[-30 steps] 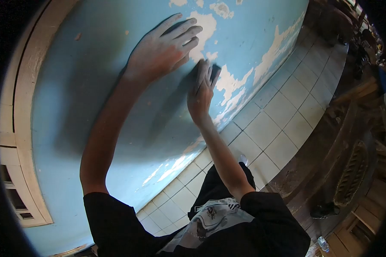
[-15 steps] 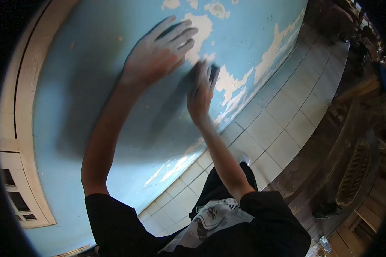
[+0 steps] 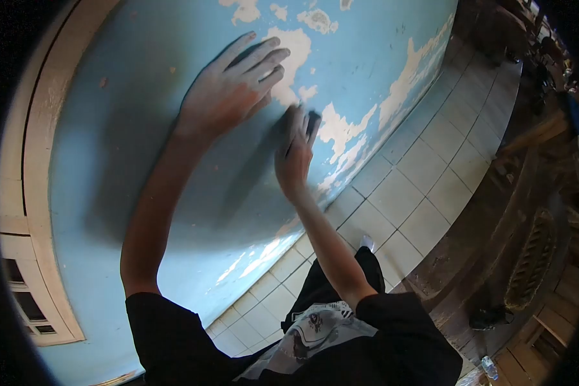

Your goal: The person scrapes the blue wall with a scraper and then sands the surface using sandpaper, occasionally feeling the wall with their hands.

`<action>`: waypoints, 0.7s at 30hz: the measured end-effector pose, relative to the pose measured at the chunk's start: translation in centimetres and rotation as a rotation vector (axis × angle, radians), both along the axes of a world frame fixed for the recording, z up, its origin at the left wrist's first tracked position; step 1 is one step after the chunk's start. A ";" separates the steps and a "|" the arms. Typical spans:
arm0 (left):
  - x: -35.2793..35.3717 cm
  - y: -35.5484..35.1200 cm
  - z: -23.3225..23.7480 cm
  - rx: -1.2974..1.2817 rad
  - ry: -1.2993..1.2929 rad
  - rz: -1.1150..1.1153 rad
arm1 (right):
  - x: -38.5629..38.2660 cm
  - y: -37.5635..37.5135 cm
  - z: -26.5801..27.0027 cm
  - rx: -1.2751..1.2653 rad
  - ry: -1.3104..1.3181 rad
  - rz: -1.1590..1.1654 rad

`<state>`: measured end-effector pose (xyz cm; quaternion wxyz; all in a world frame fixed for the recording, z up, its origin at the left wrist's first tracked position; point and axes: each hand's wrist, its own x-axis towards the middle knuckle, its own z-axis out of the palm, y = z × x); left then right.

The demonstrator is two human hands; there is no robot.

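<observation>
A light blue wall (image 3: 193, 212) with peeled whitish patches (image 3: 289, 58) fills the view in front of me. Flat against it, fingers spread and dusted pale, rests my left hand (image 3: 228, 93), its fingertips beside the large peeled patch. Lower and to the right, my right hand (image 3: 294, 154) is closed around a small dark object (image 3: 313, 122) held to the wall near the patch's lower end. The object's shape is mostly hidden by the fingers.
A cream frame (image 3: 38, 193) with small panes stands at the left. Pale floor tiles (image 3: 402, 193) run along the wall's base. Beyond them lie dark ground, a woven oblong item (image 3: 531, 257), wooden boards (image 3: 547, 341) and a clear plastic bottle (image 3: 489, 367).
My right hand has moved slightly down and left along the wall with the dark object. My left hand stays spread on the wall, while the view has shifted a little.
</observation>
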<state>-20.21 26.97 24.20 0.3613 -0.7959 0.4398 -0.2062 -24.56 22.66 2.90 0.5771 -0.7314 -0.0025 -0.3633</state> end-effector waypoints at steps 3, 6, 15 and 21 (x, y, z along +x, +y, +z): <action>0.2 0.4 -0.4 -0.015 -0.004 -0.012 | 2.6 -0.3 -2.0 0.039 0.017 0.051; 0.2 0.6 -0.5 0.006 -0.031 -0.020 | 2.5 0.2 -2.0 0.062 -0.041 0.007; 0.2 0.4 -0.4 0.021 -0.047 -0.026 | 0.3 0.7 -0.9 -0.038 0.030 -0.019; 0.1 0.4 -0.3 0.021 -0.027 0.000 | 1.8 0.3 -1.9 -0.011 -0.075 -0.059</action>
